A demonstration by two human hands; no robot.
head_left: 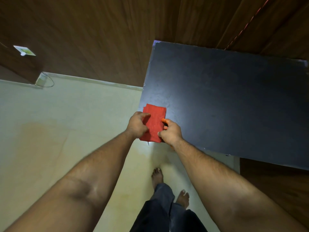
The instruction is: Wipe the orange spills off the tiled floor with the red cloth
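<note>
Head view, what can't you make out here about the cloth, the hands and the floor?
- Red cloth: its side edges are covered by the left hand and right hand; whether it rests on the dark table or is held above it is unclear.
- Floor: partly hidden by both forearms and the table; faint orange staining shows at left, edges too blurred to trace.
- Wall object: too small to identify.

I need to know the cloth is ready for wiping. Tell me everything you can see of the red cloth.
The red cloth is a plain, coarse-looking fabric folded into a neat, flat rectangle of several layers, with a loose thread hanging at its near edge. It looks dry and unstained. Both hands grip it, the left hand on its left side, the right hand on its right. It is at the corner of the dark table; whether it rests there is unclear.
</note>
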